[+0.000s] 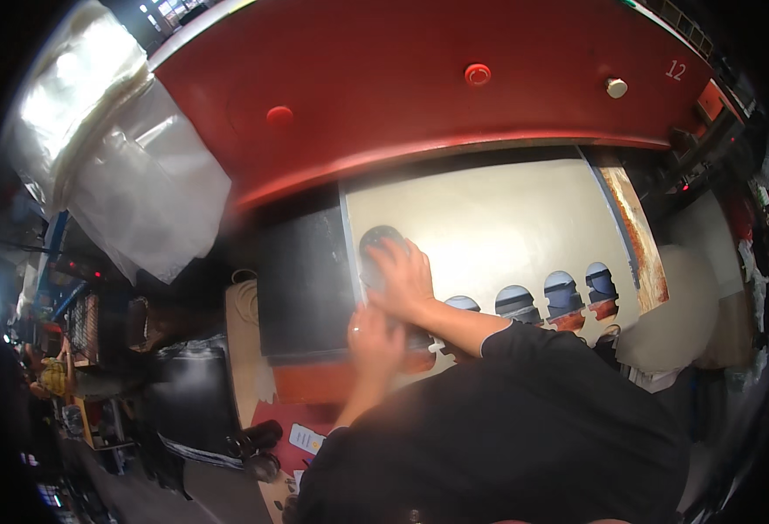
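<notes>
Fingers (pixel 391 253) of your right hand (pixel 406 279) are spread over a dark, round-topped piece (pixel 373 237); you touch it from above, but whether they clamp it cannot be told. Your left hand (pixel 375 345) is just below, near the right wrist, its fingers blurred and partly hidden, so you cannot tell if they are apart or together.

That dark piece is near the left edge of a cream sheet (pixel 489 210). Past this edge lies a flat black board (pixel 306 271). To the right of your right hand, plain cream stretches toward a rust-stained strip (pixel 636 231). Along the near side, a row of arched openings (pixel 517 301) limits the uncut stretch, and your right forearm passes beside the leftmost ones. At the far side, the sheet runs up to the front of a broad red machine head (pixel 384 96).

On the head you have a red button (pixel 478 74) and a pale knob (pixel 616 87). Translucent plastic sheeting (pixel 157 175) hangs at upper left. Lower left, a phone-shaped item (pixel 306 438) lies on a maroon surface (pixel 290 458), with a black, shiny-topped box (pixel 194 397) beyond. At right is a rounded beige form (pixel 677 306).
</notes>
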`<state>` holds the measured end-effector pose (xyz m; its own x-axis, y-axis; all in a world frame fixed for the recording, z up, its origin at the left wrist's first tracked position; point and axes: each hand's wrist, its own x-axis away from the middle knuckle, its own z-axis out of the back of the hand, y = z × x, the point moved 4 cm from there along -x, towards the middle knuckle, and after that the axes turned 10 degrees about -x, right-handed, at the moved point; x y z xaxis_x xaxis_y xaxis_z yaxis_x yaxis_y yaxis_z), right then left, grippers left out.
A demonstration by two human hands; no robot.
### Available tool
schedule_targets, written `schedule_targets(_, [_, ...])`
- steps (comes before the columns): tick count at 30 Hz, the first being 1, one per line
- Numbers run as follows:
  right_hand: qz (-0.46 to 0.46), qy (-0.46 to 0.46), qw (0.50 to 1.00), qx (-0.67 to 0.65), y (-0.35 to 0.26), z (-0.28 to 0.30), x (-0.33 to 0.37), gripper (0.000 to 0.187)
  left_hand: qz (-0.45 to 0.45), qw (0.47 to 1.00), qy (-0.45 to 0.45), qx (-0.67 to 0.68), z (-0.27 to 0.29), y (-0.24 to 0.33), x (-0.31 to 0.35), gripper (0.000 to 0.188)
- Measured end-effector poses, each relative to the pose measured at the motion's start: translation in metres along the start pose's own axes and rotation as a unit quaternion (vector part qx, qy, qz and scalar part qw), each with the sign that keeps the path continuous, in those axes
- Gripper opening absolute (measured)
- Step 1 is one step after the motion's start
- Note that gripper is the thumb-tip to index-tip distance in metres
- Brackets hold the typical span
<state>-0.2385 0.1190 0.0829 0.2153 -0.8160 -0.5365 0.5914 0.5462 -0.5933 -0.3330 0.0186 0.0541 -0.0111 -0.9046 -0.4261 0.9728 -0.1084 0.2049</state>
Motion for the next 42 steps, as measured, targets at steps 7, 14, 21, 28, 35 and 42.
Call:
schedule_targets(7, [-0.099,0.034,0.978,-0.181,0.029,0.041,-0.009,0.069,0.017,0.999,0.016,0.033,0.002,-0.001,0.004,0.049])
schedule_targets(14, [-0.054,-0.01,0.998,0.012,0.057,0.063,0.013,0.07,0.016,0.999,0.039,0.016,-0.004,-0.002,-0.001,0.05])
schedule_targets(21, [-0.028,-0.001,1.0,-0.008,0.061,0.068,0.016,0.067,0.015,0.999,0.035,0.029,-0.002,-0.002,-0.002,0.05])
schedule_targets(28, [-0.014,-0.039,0.999,-0.029,0.065,0.079,0.016,0.074,0.006,0.999,0.03,0.035,0.006,0.002,-0.005,0.049])
schedule_targets(35, [-0.1,0.029,0.995,-0.003,0.086,0.186,0.067,0.047,0.065,0.985,0.027,0.154,0.039,-0.024,0.044,0.044])
schedule_targets(42, [-0.013,-0.036,0.989,0.142,0.044,0.18,0.116,0.037,0.108,0.986,0.011,0.124,0.024,-0.033,0.04,0.036])
